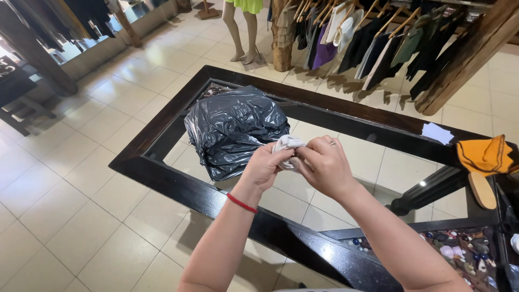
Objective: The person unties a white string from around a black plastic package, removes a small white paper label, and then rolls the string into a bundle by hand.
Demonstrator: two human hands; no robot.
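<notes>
My left hand [266, 165] and right hand [324, 165] meet above the glass table [162, 167], fingers of both pinched shut on a small white cloth [286, 145] bunched between them. Just behind it lies a black bag [232, 127] on the glass; an orange cloth [486, 154] sits far right, and clothes [367, 38] hang beyond.

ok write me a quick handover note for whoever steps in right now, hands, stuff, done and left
Left hand: pinching the small white cloth, red band on the wrist.
Right hand: gripping the same cloth from the other side, ring on a finger.
Things: cloth held above the glass-topped dark table; full black plastic bag sits on the glass just behind it.
Done: cloth is up in both hands.
Left: cloth is bunched, not laid flat or put down.
</notes>
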